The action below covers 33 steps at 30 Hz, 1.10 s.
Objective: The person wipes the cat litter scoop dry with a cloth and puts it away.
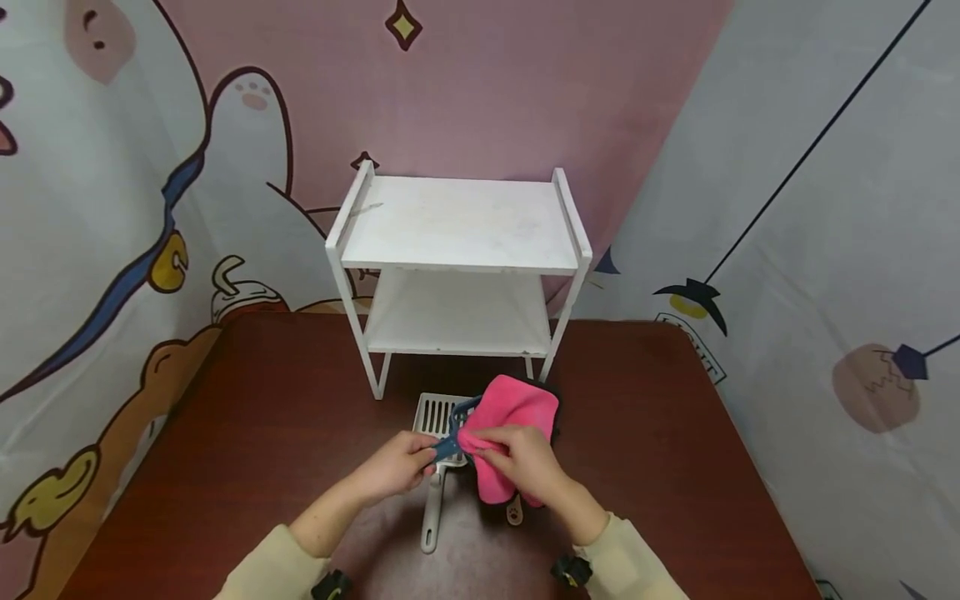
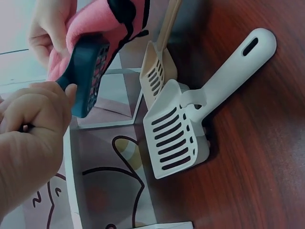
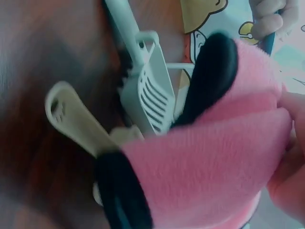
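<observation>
My left hand point(image 1: 396, 467) grips the handle of a dark blue litter scoop point(image 2: 85, 71), held up over the table. A pink cloth point(image 1: 525, 408) with black edging is pinched in my right hand point(image 1: 528, 457) and bunched against the scoop, hiding part of it. Below lies a white litter scoop point(image 2: 224, 78) with a slotted basket, its handle toward me. Beside it, a beige litter scoop point(image 2: 152, 78) is mostly covered by the cloth in the head view; its handle end with a paw-shaped hole shows in the right wrist view.
A white two-tier shelf point(image 1: 457, 221) stands at the back of the dark red-brown table point(image 1: 262, 400), just beyond the scoops. Behind are cartoon-printed wall hangings point(image 1: 540, 92). Black devices point(image 1: 572, 570) sit at both wrists.
</observation>
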Tool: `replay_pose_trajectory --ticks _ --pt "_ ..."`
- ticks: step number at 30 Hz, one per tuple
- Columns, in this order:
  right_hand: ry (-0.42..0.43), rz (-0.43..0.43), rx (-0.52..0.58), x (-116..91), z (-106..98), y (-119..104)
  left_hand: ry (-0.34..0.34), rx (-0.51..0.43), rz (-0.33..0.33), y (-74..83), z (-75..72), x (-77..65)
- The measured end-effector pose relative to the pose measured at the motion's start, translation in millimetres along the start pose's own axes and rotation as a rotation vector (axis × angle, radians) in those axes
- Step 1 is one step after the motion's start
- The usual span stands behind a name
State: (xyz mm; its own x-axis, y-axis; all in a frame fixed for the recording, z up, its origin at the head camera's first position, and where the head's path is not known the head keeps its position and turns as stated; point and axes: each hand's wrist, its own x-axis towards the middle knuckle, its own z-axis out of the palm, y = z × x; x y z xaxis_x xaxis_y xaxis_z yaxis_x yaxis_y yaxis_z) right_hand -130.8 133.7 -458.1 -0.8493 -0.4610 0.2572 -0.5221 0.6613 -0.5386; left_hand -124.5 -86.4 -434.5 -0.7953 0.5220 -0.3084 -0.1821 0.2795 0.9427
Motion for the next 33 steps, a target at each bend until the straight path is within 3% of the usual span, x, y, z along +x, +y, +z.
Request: replay_pose_trajectory --ticks 3,8,13,16,19,21,23,25,28,33 --pt "-0.049 -0.034 -0.037 1.0 -3.5 1.2 -0.015 -0.008 0.005 -2.6 -0.4 -0.7" --pt "-0.135 -0.143 -0.248 -3.5 -11.7 6.8 -0.015 0.023 0.001 -5.5 -3.0 -5.8" --pt "-0.084 -0.186 -0.396 -14.0 -22.5 23.9 -0.051 0.072 0.010 -4.5 -12.5 -12.0" --pt "0.022 -0.081 -0.355 -18.0 -38.8 39.2 -0.052 0.117 0.033 -1.3 -22.7 -16.5" --pt "0.119 0.071 -0.213 -17.5 -61.6 47.9 -0.048 0.188 0.044 1.2 -31.2 -20.2" --pt "0.168 0.138 -0.111 -12.7 -74.0 44.0 -0.049 0.218 0.043 1.7 -33.4 -21.0" --pt "0.181 0.148 -0.042 -5.4 -79.8 31.9 -0.058 0.233 0.038 1.4 -32.8 -19.0" --pt "0.182 0.124 -0.019 1.9 -77.4 15.6 -0.065 0.233 0.035 2.3 -30.2 -16.2" --pt "0.154 0.012 -0.030 11.0 -59.8 -3.5 -0.074 0.237 0.039 5.9 -23.7 -11.6" --pt "0.083 -0.160 -0.089 15.4 -25.1 -9.9 -0.076 0.269 0.056 14.2 -13.3 -9.1"
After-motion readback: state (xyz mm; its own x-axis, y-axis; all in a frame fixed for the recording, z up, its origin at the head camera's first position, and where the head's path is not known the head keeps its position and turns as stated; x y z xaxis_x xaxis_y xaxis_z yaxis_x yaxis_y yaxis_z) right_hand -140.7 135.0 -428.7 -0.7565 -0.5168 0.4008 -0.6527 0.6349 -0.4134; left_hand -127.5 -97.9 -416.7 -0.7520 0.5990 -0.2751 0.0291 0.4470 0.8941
